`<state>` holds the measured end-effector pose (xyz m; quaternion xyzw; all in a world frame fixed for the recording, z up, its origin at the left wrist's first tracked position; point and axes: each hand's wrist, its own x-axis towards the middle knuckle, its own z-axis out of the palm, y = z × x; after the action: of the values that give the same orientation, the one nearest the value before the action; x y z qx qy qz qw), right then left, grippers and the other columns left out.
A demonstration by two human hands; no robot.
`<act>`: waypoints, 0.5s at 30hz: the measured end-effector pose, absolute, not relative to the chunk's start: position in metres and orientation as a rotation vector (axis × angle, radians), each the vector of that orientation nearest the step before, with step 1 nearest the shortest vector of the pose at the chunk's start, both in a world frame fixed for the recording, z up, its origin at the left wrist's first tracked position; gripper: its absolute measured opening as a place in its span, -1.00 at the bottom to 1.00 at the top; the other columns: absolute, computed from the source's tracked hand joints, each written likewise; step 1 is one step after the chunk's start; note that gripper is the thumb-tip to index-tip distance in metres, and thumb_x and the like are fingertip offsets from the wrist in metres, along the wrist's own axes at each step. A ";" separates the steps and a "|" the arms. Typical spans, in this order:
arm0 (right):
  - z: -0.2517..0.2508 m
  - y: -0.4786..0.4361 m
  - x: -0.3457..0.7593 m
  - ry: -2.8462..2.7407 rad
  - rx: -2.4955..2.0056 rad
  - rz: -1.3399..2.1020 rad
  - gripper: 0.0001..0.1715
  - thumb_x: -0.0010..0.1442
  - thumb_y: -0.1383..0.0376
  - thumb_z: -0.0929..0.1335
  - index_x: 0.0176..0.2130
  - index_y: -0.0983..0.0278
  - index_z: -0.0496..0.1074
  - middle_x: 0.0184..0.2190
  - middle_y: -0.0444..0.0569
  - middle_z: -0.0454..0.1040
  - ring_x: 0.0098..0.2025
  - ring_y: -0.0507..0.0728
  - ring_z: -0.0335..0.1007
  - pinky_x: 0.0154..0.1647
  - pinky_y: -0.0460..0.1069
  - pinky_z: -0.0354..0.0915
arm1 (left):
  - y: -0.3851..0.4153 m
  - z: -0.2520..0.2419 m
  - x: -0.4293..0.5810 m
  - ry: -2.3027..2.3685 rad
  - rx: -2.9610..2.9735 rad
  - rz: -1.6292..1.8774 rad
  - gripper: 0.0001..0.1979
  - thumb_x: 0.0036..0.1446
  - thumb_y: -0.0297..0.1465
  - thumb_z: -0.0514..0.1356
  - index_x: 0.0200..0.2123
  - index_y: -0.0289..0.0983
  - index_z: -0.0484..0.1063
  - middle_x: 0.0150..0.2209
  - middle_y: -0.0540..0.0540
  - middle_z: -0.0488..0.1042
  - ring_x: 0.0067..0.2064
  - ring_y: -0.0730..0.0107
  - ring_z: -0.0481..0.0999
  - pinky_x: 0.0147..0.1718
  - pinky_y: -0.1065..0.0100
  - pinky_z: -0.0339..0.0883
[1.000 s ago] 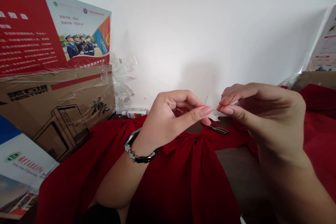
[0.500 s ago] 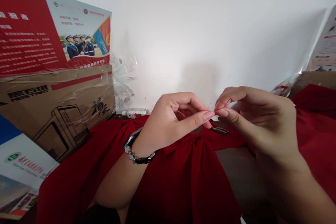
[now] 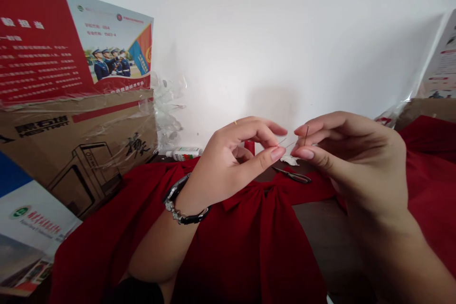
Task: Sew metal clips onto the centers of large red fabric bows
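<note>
My left hand [image 3: 231, 161], with a watch and bracelet on its wrist, pinches a fine thread [image 3: 283, 141] between thumb and fingertips. Opposite it, my right hand [image 3: 359, 156] grips a thin, dark sewing needle [image 3: 307, 135] that stands nearly upright between thumb and fingers. A faint strand spans the small gap between the two hands. Beneath them lies red cloth [image 3: 285, 237], gathered into folds. Small scissors [image 3: 294, 175] rest on the cloth below the fingertips. Partly hidden behind my left hand is a red object [image 3: 250, 146], perhaps a thread spool.
Cardboard boxes [image 3: 117, 128] with a printed red board [image 3: 32, 42] stand at the left. A white bottle [image 3: 184, 153] lies near the wall, and crumpled white paper [image 3: 290, 160] sits behind the scissors. More red cloth [image 3: 431, 175] covers the right side.
My hands have moved slightly apart from where their fingertips met. The needle now shows upright in my right fingers, and the scissors and red object are more visible.
</note>
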<state>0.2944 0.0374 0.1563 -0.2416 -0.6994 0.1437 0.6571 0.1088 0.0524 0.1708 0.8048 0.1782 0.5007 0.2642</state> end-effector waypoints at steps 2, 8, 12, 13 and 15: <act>0.156 0.038 0.294 -1.597 -0.544 0.399 -0.72 -0.10 0.16 0.54 -0.36 0.20 0.53 -0.44 -0.09 0.55 -0.43 0.07 0.49 -0.38 -0.04 0.47 | 0.052 0.170 0.110 0.438 2.111 1.365 -0.79 0.12 -0.26 0.23 -0.42 -0.30 0.40 -0.10 -0.19 0.54 -0.15 0.31 0.55 -0.38 0.45 0.47; 0.155 0.036 0.291 -1.637 -0.563 0.561 -0.80 -0.04 0.19 0.51 -0.42 0.24 0.53 -0.50 -0.10 0.56 -0.50 0.04 0.50 -0.46 -0.07 0.48 | 0.054 0.167 0.108 0.331 2.019 1.340 -0.80 0.13 -0.29 0.23 -0.41 -0.30 0.36 -0.22 -0.15 0.58 -0.18 0.32 0.59 -0.21 0.32 0.52; 0.155 0.032 0.289 -1.618 -0.555 0.568 -0.85 -0.03 0.24 0.51 -0.40 0.23 0.56 -0.44 -0.09 0.59 -0.46 0.05 0.53 -0.42 -0.08 0.51 | 0.053 0.168 0.105 0.375 2.063 1.344 -0.82 0.11 -0.30 0.25 -0.40 -0.31 0.41 -0.27 -0.14 0.60 -0.21 0.33 0.60 -0.22 0.34 0.53; 0.155 0.032 0.288 -1.617 -0.556 0.569 -0.87 -0.03 0.25 0.51 -0.40 0.23 0.56 -0.44 -0.09 0.60 -0.46 0.05 0.53 -0.42 -0.09 0.51 | 0.053 0.168 0.104 0.376 2.071 1.347 -0.83 0.11 -0.31 0.25 -0.40 -0.31 0.41 -0.27 -0.14 0.60 -0.21 0.34 0.60 -0.22 0.35 0.53; 0.155 0.030 0.288 -1.620 -0.560 0.572 -0.89 -0.02 0.26 0.51 -0.40 0.23 0.57 -0.44 -0.08 0.60 -0.47 0.04 0.53 -0.44 -0.10 0.52 | 0.052 0.168 0.103 0.379 2.081 1.353 -0.84 0.10 -0.31 0.26 -0.40 -0.30 0.43 -0.27 -0.14 0.60 -0.22 0.34 0.60 -0.22 0.36 0.53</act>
<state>0.2876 0.0305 0.1554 -0.2433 -0.7043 0.2487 0.6188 0.1032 0.0519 0.1684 0.7879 0.1435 0.5122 0.3102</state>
